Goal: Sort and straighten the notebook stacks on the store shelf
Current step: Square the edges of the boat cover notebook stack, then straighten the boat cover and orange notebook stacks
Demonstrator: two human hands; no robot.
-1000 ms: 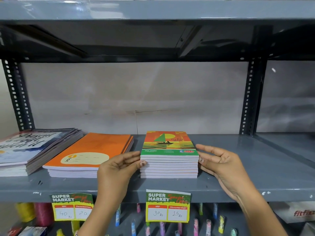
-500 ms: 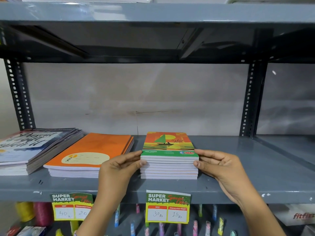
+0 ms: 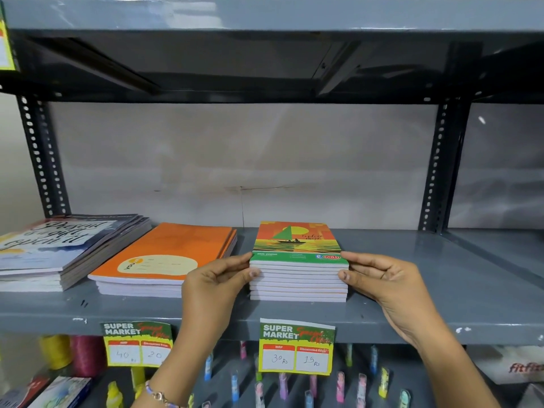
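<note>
A stack of small notebooks (image 3: 297,251) with a sailboat cover stands on the grey shelf (image 3: 412,290), squared up. My left hand (image 3: 215,284) pinches its left front corner, thumb on the side and fingers on top. My right hand (image 3: 385,281) grips the right front corner the same way. Left of it lies a stack of larger orange notebooks (image 3: 167,257), slightly skewed. At the far left sits a fanned, uneven stack of blue-grey lettered notebooks (image 3: 61,245).
Two price tags (image 3: 296,346) hang from the shelf's front lip. Perforated uprights (image 3: 438,169) frame the bay, and another shelf is overhead. Below are pens on pegs (image 3: 282,387) and thread spools (image 3: 70,351). Bare shelf extends right of the small stack.
My right hand moved in from the side and closed on the stack's right corner. My left hand kept its hold on the left corner. The view came closer.
</note>
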